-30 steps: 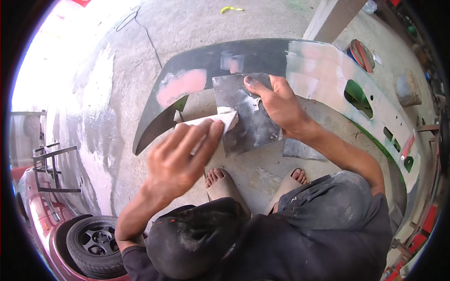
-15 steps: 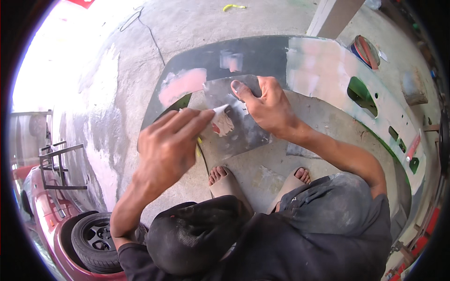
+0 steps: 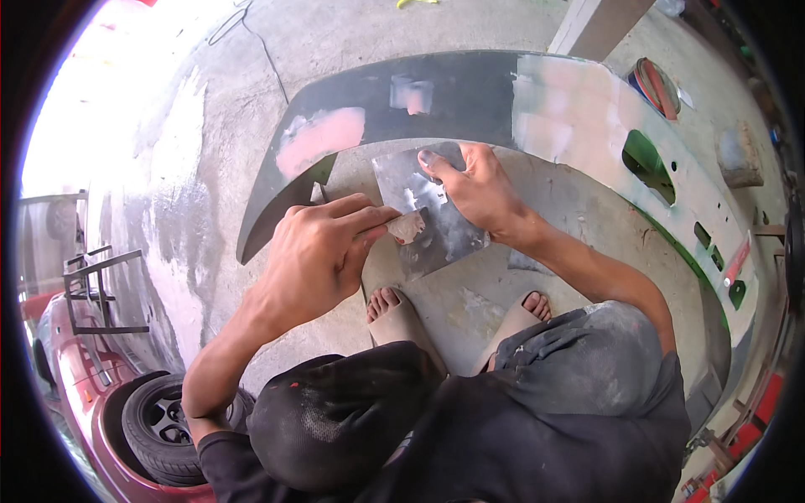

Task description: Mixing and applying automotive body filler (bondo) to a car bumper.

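Observation:
My left hand [image 3: 319, 256] is closed on a small putty spreader [image 3: 406, 225], whose blade, smeared with filler, lies over a square dark-grey metal plate [image 3: 432, 247]. My right hand [image 3: 490, 189] grips that plate by its upper right part, thumb on top beside white smears of filler. Just beyond both hands stretches a long curved car body panel [image 3: 453, 96], dark grey on the left with pink and white patches, pale pink on the right, with cut-out holes showing green.
A round tin [image 3: 654, 88] lies beside a post [image 3: 591, 25]. A black cable [image 3: 264, 54] runs over the floor. At left stand a metal frame [image 3: 105, 327] and a red car body [image 3: 80, 369] with a wheel [image 3: 163, 432]. My feet in sandals [image 3: 394, 323] are below the plate.
My left hand has turned and lowered the spreader's white, upright-angled edge onto the plate's middle, its fingers now more bent. The plate shifted slightly left, then back, still in my right hand.

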A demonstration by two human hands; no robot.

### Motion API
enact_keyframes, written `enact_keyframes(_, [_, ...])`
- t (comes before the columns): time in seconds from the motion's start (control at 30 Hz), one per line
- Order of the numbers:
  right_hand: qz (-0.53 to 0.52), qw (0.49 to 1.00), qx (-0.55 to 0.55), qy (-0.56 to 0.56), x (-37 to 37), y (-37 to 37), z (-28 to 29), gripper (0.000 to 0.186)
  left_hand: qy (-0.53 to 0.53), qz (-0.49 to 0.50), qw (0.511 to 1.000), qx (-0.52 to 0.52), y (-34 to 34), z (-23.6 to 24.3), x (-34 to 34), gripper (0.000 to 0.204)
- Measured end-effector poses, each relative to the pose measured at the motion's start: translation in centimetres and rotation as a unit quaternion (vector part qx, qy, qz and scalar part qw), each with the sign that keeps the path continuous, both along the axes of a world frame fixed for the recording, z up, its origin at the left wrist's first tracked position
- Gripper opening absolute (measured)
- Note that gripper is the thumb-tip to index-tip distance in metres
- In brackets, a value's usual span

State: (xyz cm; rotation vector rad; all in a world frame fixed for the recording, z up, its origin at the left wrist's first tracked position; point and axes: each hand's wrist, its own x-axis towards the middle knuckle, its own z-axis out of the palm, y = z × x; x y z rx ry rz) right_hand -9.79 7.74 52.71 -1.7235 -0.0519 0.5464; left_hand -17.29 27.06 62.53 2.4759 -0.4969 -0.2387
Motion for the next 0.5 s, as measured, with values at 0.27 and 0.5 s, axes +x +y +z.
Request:
enact_keyframes(0.27, [-0.019, 0.995, -0.099, 0.009, 0.3, 0.0, -1.4, 0.028, 0.085, 0.006, 0.991, -0.105, 0.9, -1.6, -2.5, 0.018])
enact_keyframes(0.5, [-0.042, 0.982, 0.184, 0.015, -0.1, 0.1, -0.8, 0.028, -0.245, 0.042, 0.960, -0.129, 0.5, -3.9, -2.3, 0.047])
